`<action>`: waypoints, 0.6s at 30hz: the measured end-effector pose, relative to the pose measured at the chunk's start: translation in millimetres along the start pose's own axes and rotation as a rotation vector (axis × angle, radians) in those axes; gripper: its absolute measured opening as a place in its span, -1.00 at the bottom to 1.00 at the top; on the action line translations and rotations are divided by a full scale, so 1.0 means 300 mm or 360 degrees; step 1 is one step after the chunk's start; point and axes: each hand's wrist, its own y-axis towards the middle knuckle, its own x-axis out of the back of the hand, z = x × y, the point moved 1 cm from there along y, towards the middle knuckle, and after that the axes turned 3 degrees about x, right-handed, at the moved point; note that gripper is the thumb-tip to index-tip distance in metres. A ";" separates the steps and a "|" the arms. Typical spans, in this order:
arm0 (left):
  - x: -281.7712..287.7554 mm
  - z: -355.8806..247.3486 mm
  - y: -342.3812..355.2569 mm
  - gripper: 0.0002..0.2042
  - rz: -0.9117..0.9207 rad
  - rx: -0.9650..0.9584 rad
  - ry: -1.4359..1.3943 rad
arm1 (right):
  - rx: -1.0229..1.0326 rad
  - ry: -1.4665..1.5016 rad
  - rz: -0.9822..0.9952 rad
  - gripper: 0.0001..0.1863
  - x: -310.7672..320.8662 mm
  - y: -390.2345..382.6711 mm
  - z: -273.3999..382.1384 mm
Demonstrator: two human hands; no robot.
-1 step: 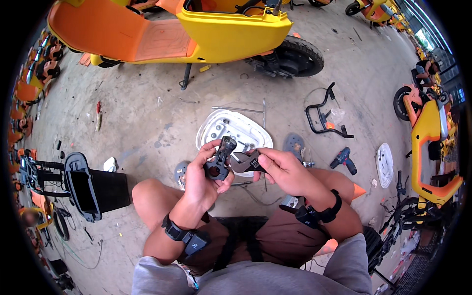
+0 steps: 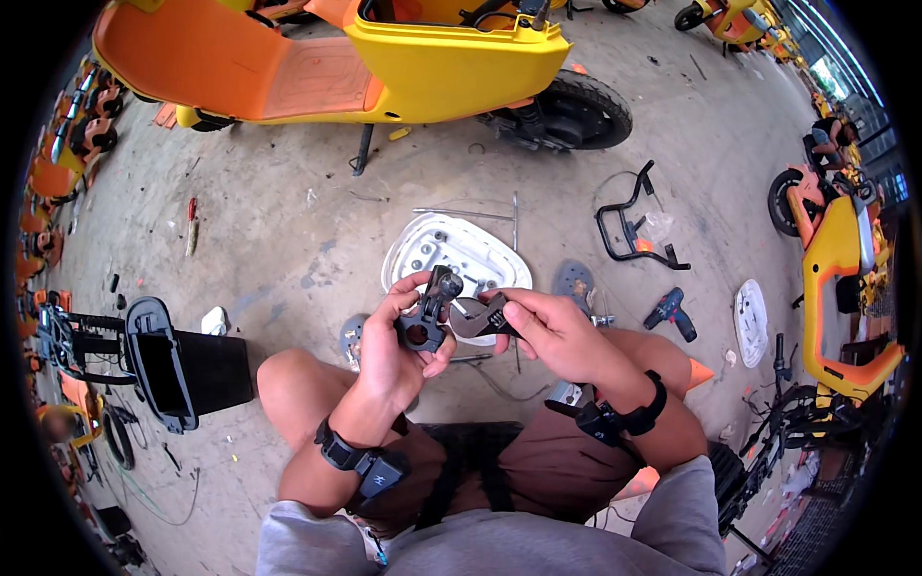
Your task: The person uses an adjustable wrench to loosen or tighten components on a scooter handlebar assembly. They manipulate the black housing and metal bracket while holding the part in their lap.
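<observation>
- Nothing has moved since the earlier frame: both hands sit at the same spot above the knees with the same parts between them.
- The left hand (image 2: pixel 399 336) is curled around a small black part (image 2: pixel 429 312), thumb and fingers pinching it from both sides, its upper end sticking up past the fingertips.
- The right hand (image 2: pixel 552 331) grips an adjustable wrench (image 2: pixel 477 319), fingers folded over the handle and thumb pressed on top; the head of the wrench points left and meets the black part.
- Both wrists carry a dark strap with a small black box on it.
- The black part and the wrench are held in the air, in front of the person's bare knees and just above a white plastic cover (image 2: pixel 459 252) lying on the concrete floor (image 2: pixel 288 240).
- A yellow and orange scooter (image 2: pixel 384 58) stands on its kickstand beyond the white cover.
- A black metal bracket (image 2: pixel 629 226) lies to the right of the cover, and a dark cordless drill (image 2: pixel 670 312) lies near the right knee.
- A round white plate (image 2: pixel 751 309) lies further right, next to another yellow scooter (image 2: pixel 845 278).
- A black box-shaped part (image 2: pixel 178 370) rests on the floor left of the left knee.
</observation>
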 end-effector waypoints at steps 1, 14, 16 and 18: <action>0.000 -0.002 0.000 -0.65 0.0024 -0.0014 -0.0002 | -0.0018 -0.0008 -0.0033 -0.63 0.000 -0.002 0.005; -0.014 -0.011 -0.017 -0.63 -0.0014 -0.0006 0.0029 | 0.0410 -0.0455 -0.0145 -0.37 -0.002 -0.012 0.030; -0.022 -0.009 -0.017 -0.63 -0.0022 0.0016 0.0020 | 0.0669 -0.0464 -0.0200 -0.40 -0.009 -0.006 0.006; -0.024 -0.006 -0.016 -0.62 -0.0003 0.0024 0.0003 | 0.0659 -0.0531 -0.0148 -0.40 -0.005 -0.007 0.014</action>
